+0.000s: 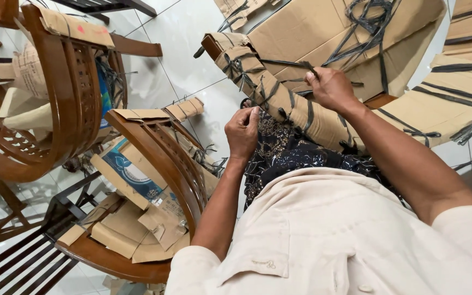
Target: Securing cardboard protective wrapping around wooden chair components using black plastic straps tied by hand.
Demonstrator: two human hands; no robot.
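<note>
A chair arm wrapped in brown cardboard runs across the middle, bound by black plastic straps. My right hand is closed on a black strap stretched taut over the cardboard. My left hand is closed with its fingertips pinching a strap at the near edge of the wrapped arm. Both hands work close together on the same wrapped piece, above my dark patterned garment.
A bare brown wooden chair stands at left, with cardboard on its top rail. Another curved wooden chair back holds flattened boxes. More strapped cardboard lies at right. White floor tiles show between them.
</note>
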